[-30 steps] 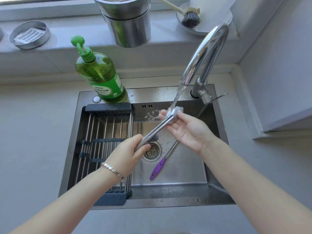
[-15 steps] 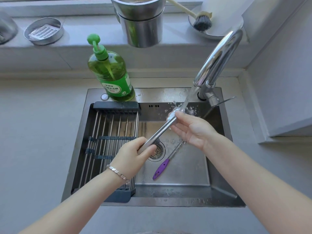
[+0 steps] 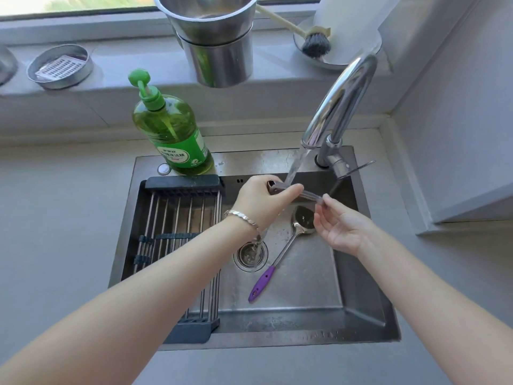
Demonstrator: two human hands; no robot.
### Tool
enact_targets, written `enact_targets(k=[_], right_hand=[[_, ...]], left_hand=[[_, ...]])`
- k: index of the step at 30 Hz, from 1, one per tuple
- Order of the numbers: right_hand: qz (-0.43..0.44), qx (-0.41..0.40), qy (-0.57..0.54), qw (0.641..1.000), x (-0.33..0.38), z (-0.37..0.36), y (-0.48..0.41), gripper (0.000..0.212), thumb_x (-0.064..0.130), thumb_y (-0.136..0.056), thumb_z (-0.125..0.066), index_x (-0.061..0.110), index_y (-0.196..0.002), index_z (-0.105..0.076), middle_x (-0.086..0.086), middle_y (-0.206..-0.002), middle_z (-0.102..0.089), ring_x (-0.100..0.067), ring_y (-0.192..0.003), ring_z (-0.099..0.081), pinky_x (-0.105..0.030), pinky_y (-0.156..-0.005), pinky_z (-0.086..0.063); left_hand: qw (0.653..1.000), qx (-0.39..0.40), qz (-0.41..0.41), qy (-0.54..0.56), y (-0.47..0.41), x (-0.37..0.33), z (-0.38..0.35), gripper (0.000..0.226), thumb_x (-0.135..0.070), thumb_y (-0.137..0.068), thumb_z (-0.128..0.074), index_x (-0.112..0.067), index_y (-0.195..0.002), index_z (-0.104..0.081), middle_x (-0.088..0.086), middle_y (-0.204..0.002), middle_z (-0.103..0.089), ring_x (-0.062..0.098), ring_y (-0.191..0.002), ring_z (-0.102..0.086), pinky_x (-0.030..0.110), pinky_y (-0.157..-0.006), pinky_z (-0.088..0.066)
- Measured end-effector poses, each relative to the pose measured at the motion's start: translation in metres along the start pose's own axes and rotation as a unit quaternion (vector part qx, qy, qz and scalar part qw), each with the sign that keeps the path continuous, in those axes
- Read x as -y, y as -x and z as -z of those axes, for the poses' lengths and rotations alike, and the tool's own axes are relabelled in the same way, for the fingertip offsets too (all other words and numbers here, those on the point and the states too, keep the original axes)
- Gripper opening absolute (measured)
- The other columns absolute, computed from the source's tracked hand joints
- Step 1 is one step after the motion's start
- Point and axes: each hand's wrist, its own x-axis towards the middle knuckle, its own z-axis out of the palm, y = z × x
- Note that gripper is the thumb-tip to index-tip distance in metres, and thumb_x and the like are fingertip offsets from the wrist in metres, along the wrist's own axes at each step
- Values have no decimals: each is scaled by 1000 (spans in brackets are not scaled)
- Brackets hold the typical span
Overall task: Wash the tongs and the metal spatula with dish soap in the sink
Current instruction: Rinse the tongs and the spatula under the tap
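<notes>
My left hand (image 3: 262,202) grips the hinge end of the metal tongs (image 3: 308,194), held level under the running water from the faucet (image 3: 342,104). My right hand (image 3: 341,229) pinches the tongs' tip between thumb and fingers. Below them the metal spatula (image 3: 288,240) with a purple handle lies on the floor of the sink (image 3: 305,290), its head partly hidden by my right hand. The green dish soap bottle (image 3: 172,129) stands at the sink's back left corner.
A dark roll-up drying rack (image 3: 177,232) covers the sink's left half. On the window ledge stand stacked steel pots (image 3: 216,43), a round steel dish with a grater (image 3: 59,66) and a dish brush (image 3: 315,43). The drain (image 3: 249,254) sits near the sink's centre.
My left hand has gone up and back to the far side of the sink, swinging the tongs from slanted to level. My right hand now pinches the tip at the right.
</notes>
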Motion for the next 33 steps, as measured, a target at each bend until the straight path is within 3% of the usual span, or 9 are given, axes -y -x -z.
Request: enact_targets(k=[5, 9, 13, 16, 19, 21, 23, 26, 33], right_hand=[[-2, -31, -39, 999, 0, 13, -6, 19, 19, -88, -62, 9, -72, -58, 1, -47, -62, -7, -41, -62, -18, -46, -54], [-8, -40, -53, 998, 0, 20, -10, 20, 19, -88, -62, 9, -72, -58, 0, -47, -61, -7, -41, -61, -19, -48, -54], [-11, -34, -54, 998, -2, 19, -14, 20, 19, -88, -62, 10, -71, -57, 0, -47, -60, -8, -41, -61, -19, -49, -54], [-33, -9, 73, 997, -4, 11, -7, 15, 22, -89, -60, 7, -84, -59, -6, -63, -65, -14, -55, -65, -23, -55, -56], [67, -54, 408, 909, -17, -2, -1, 36, 19, -93, -54, -3, -120, -52, -23, -117, -60, -33, -107, -59, -38, -92, -48], [225, -54, 495, 838, -21, -15, 4, 37, 19, -95, -48, 4, -129, -50, -15, -131, -54, -23, -118, -52, -33, -96, -41], [317, 26, 465, 826, -23, -30, 13, 31, 21, -98, -43, 12, -126, -53, -3, -120, -60, -11, -107, -55, -24, -91, -42], [327, 129, 406, 843, -25, -43, 19, 26, 21, -100, -35, 9, -113, -55, -10, -88, -58, -12, -75, -58, -16, -71, -51], [321, 107, 399, 852, -33, -47, 13, 30, 34, -99, -38, 18, -83, -58, 0, -58, -49, -4, -47, -48, -14, -48, -44]], left_hand=[[991, 56, 79, 87, -20, -5, -16, 41, -39, -90, -52, -17, -55, -55, -9, -35, -47, -1, -30, -38, 21, -47, -32], [950, 111, 145, 253, -25, 0, -16, 44, -34, -93, -46, -20, -52, -55, -9, -46, -49, 5, -41, -39, 23, -50, -29], [945, 139, 120, 271, -17, 7, -10, 48, -39, -93, -45, -21, -51, -60, -9, -41, -46, 10, -44, -41, 24, -54, -36], [942, 136, 117, 285, -12, 9, -5, 46, -39, -93, -44, -15, -54, -49, -9, -39, -41, 9, -39, -37, 21, -48, -36], [941, 130, 112, 291, -11, 14, -1, 44, -36, -94, -41, -13, -57, -44, -11, -37, -35, 6, -36, -30, 15, -40, -28], [932, 155, 113, 308, -12, 18, 2, 40, -32, -96, -38, -12, -63, -50, -11, -40, -37, 5, -37, -32, 14, -39, -30], [918, 194, 123, 322, -11, 20, 6, 35, -23, -98, -37, -11, -71, -55, -10, -45, -42, 4, -41, -36, 14, -42, -33], [892, 273, 145, 330, -9, 18, 12, 21, -4, -95, -39, -6, -82, -55, -2, -60, -50, 8, -52, -46, 16, -48, -42], [916, 234, 160, 282, 1, 16, 6, 19, -5, -95, -46, -5, -80, -59, 2, -60, -60, 8, -50, -58, 19, -50, -52]])
